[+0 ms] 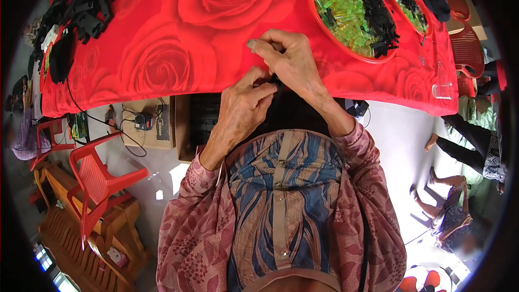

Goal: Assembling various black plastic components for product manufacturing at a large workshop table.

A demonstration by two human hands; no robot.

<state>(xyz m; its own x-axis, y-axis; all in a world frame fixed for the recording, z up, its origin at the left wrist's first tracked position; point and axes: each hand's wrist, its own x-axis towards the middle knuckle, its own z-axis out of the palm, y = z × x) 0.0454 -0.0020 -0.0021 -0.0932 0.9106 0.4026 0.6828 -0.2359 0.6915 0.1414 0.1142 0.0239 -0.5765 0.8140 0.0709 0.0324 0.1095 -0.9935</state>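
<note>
My left hand [244,107] is closed in a pinch at the near edge of the red rose-patterned cloth [216,48]. A small black piece [276,82] shows at its fingertips, partly hidden by my right hand [292,62]. That hand is bent over just above and to the right, its fingers curled together. Whatever lies in the right fingers is hidden. To the right stands a round orange-red tray [373,60], holding yellow-green clear plastic pieces [340,13] and black plastic pieces [376,19].
A second tray [410,11] with similar pieces is at the far right. Black parts [89,0] are heaped at the far left. Below the table edge stand an open cardboard box [183,130] and a red plastic chair [97,173]. Other people are at the right.
</note>
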